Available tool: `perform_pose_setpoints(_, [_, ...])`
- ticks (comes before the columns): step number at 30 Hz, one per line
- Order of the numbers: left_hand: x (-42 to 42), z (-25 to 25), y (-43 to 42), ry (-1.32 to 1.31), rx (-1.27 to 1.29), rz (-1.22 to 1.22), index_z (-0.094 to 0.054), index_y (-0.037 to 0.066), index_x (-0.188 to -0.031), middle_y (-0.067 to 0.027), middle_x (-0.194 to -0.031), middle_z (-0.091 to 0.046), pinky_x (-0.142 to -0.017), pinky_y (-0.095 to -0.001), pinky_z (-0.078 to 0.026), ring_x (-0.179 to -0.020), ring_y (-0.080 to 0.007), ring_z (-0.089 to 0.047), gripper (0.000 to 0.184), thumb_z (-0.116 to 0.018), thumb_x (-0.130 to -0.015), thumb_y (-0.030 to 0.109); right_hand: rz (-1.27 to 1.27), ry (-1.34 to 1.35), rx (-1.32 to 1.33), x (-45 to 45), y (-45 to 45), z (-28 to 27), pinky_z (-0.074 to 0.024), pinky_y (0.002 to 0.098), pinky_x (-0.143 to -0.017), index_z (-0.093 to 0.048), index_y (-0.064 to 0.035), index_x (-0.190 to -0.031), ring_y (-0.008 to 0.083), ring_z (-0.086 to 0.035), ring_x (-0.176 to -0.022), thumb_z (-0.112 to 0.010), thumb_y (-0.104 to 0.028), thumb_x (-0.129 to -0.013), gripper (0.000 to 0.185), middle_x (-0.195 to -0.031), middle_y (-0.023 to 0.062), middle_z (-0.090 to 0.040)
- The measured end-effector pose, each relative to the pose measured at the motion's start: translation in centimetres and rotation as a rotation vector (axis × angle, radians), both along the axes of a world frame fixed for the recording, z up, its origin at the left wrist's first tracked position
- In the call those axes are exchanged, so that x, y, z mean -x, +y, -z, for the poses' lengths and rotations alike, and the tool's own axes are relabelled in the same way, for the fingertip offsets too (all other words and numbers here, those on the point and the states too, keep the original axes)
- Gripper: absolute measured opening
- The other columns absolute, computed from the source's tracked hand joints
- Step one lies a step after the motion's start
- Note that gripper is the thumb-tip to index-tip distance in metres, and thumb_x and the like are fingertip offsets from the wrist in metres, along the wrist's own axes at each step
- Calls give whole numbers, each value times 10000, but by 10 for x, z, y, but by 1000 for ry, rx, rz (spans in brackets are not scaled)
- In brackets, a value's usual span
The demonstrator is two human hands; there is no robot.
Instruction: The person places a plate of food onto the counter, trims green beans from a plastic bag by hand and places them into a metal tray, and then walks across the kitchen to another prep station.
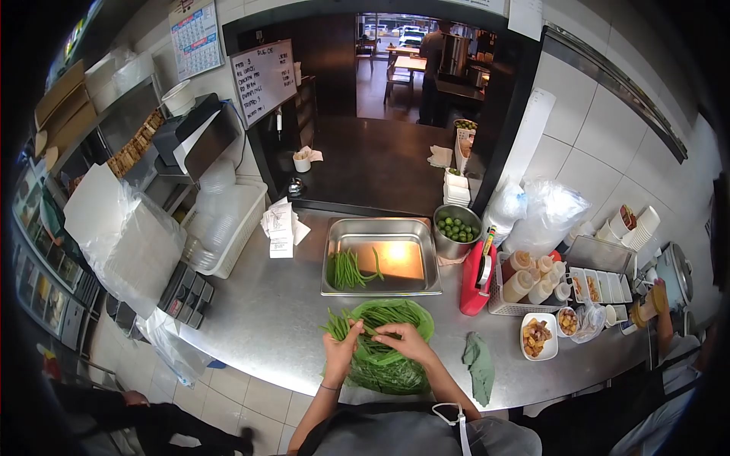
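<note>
My left hand (340, 353) is closed around a small bunch of green beans (337, 325), whose ends stick out past the fingers. Close beside it, my right hand (406, 343) pinches at the beans with fingertips and thumb together. Both hands are over an open green plastic bag (423, 316) heaped with more long green beans (391, 312). Just beyond the bag, a rectangular steel pan (426, 286) has a pile of green beans lying at its left end.
A steel pot of small green citrus fruits (456, 226) and a red container (477, 280) stand right of the pan. Further right are a basket of sauce bottles (521, 286), a white food bowl (539, 337) and a co-worker's arm (664, 319). A green cloth (479, 368) lies nearby.
</note>
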State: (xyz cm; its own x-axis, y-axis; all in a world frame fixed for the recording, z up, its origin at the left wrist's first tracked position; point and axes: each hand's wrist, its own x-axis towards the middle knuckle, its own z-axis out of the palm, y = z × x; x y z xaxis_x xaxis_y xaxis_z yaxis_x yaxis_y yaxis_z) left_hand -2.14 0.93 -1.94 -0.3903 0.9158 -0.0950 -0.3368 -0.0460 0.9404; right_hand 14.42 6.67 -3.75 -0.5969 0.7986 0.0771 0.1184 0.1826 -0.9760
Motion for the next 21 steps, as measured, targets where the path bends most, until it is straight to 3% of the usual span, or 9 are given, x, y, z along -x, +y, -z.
perform_pose_setpoints(2, [3, -3, -1, -123, 1, -7, -619, 25, -909, -36, -727, -629, -408, -198, -311, -443, -30, -407, 142, -691, -836, 123, 1, 40, 86, -1, 1, 2, -482, 244, -777, -636, 52, -1061, 111, -629, -845, -653, -97, -858, 252, -901, 68, -689])
perform_pose_setpoints(14, [16, 12, 3, -508, 86, 44, -586, 61, -1003, -9, -848, -598, -454, -196, -299, -485, -36, -366, 200, -650, -874, 199, 154, 381, 417, -17, 11, -1, -496, 227, -742, -657, 18, -973, 115, -631, -787, -658, -2, -819, 156, -848, 69, -675])
perform_pose_setpoints(21, [14, 9, 4, -513, 49, 29, -579, 67, -1023, -11, -858, -598, -452, -195, -292, -482, -41, -360, 212, -648, -876, 203, 174, 371, 357, -17, 4, -24, -479, 224, -724, -658, 9, -918, 103, -614, -771, -666, -17, -820, 102, -872, 50, -667])
